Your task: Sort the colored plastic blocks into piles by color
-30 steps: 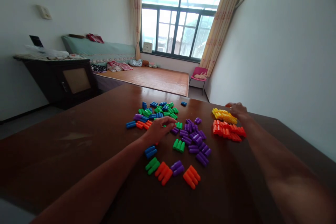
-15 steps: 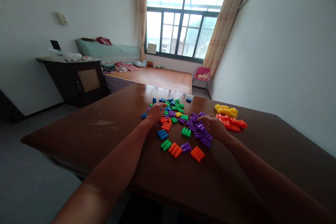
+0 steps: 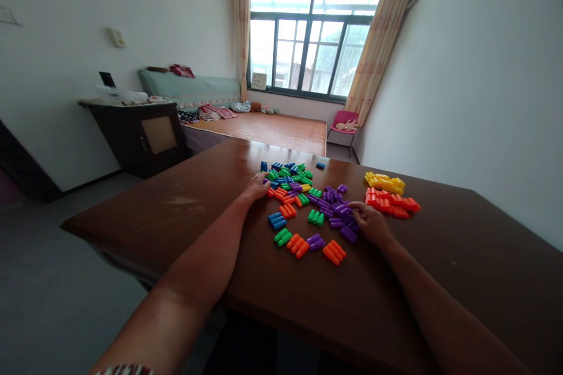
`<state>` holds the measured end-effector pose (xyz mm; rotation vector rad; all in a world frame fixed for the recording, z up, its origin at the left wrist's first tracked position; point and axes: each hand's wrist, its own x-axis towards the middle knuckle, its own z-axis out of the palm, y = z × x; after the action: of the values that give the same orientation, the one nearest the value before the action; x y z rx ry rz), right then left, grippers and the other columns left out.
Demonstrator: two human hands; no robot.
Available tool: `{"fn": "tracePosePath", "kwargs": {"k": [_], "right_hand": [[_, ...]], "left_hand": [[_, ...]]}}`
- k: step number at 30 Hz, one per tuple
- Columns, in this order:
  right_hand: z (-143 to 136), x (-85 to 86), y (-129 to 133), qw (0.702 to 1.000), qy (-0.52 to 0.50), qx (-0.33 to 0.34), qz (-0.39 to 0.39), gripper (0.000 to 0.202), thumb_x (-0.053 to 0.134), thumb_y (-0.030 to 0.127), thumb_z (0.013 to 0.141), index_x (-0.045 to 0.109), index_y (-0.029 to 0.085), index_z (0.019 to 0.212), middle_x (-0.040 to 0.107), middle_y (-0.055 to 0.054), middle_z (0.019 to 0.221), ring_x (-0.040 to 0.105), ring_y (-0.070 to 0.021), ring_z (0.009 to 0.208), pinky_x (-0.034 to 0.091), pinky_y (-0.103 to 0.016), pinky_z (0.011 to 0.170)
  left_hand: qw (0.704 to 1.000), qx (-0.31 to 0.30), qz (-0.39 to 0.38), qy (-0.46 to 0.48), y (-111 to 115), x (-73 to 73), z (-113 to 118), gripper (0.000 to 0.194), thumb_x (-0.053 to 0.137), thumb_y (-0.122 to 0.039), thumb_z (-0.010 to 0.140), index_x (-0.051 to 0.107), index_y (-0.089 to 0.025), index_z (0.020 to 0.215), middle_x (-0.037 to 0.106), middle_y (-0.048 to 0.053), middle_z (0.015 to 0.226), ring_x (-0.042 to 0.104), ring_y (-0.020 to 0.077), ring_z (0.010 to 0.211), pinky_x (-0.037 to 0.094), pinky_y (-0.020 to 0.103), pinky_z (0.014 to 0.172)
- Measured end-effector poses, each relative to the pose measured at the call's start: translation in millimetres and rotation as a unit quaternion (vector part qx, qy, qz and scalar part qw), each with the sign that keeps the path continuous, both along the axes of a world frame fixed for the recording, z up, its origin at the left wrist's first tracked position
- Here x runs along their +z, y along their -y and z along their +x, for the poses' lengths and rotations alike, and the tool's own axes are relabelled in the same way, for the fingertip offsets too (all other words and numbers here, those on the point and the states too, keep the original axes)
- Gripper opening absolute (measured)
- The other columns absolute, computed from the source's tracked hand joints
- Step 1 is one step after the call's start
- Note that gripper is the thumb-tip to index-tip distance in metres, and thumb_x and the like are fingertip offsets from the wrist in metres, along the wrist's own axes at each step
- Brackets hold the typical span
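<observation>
On the brown table lie many bullet-shaped plastic toy blocks, joined in short rows. My left hand [image 3: 257,187] rests at the left edge of a mixed pile of green and blue blocks [image 3: 303,175], fingers stretched against it and partly hidden. At the right edge of a heap of purple blocks [image 3: 328,209], my right hand [image 3: 370,222] has its fingers extended, tips touching the heap. Nearer me, orange blocks [image 3: 298,245], a green block [image 3: 315,218] and a blue block [image 3: 277,221] lie in a loose curve.
Yellow blocks [image 3: 384,182] and red-orange blocks [image 3: 391,203] are stacked in groups on the right of the table [image 3: 444,234]. One blue block [image 3: 321,166] lies alone at the back. Beyond stand a bed [image 3: 281,129], a pink chair [image 3: 344,121] and a dark cabinet [image 3: 136,135].
My left hand has drawn back from over the mixed pile to its left edge, and blocks there sit closer in. My right hand has shifted back to the right side of the purple heap.
</observation>
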<state>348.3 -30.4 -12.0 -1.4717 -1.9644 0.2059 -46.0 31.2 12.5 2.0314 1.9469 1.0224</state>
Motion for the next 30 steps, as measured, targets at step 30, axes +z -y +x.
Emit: {"fn": "tracePosePath", "kwargs": {"k": [30], "right_hand": [[-15,23.0,13,0.998,-0.059,0.028,0.019,0.03,0.048,0.039,0.088,0.066,0.023,0.107,0.071,-0.006,0.092,0.066,-0.0205,0.077,0.053,-0.034,0.072]], "left_hand": [[0.954,-0.296,0.05,0.015,43,33.2,65,0.053,0.062,-0.015,0.071,0.059,-0.022,0.123,0.06,0.008,0.125,0.059,0.023,0.112,0.049,0.034,0.094]]}}
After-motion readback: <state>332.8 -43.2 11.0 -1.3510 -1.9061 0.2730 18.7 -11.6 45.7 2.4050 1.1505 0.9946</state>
